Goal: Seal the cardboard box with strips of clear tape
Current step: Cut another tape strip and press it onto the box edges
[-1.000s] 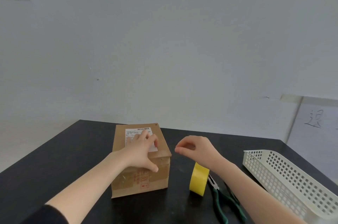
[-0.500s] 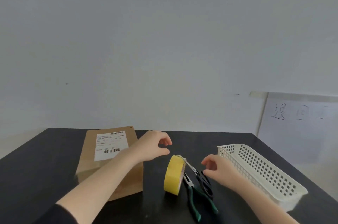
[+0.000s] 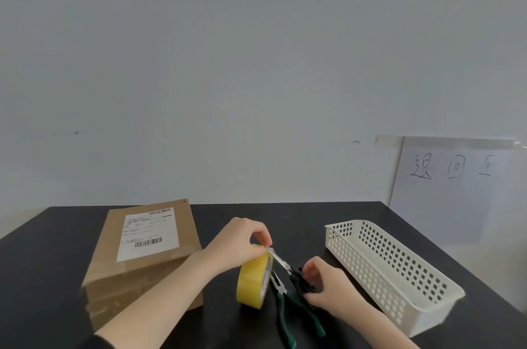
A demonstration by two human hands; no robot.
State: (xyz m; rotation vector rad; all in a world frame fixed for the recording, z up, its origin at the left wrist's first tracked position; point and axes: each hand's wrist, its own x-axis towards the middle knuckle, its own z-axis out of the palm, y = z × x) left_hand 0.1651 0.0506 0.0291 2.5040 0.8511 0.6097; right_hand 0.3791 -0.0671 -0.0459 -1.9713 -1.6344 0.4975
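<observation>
A brown cardboard box [image 3: 148, 260] with a white shipping label lies at the left of the black table [image 3: 42, 277]. A yellowish tape roll [image 3: 253, 280] stands on edge to its right. My left hand [image 3: 242, 243] rests on top of the roll, thumb and forefinger pinched at its upper edge. Black-handled scissors [image 3: 288, 269] lean with their blade tip against the roll's top. My right hand [image 3: 328, 286] is closed around the scissor handles, just right of the roll.
Green-handled pliers [image 3: 288, 317] lie on the table under the scissors, in front of the roll. A white perforated plastic basket [image 3: 399, 271] stands at the right. A paper sheet with handwriting hangs on the wall at the far right.
My left hand left the box and came down onto the top of the tape roll. My right hand moved to the scissor handles and closed on them.
</observation>
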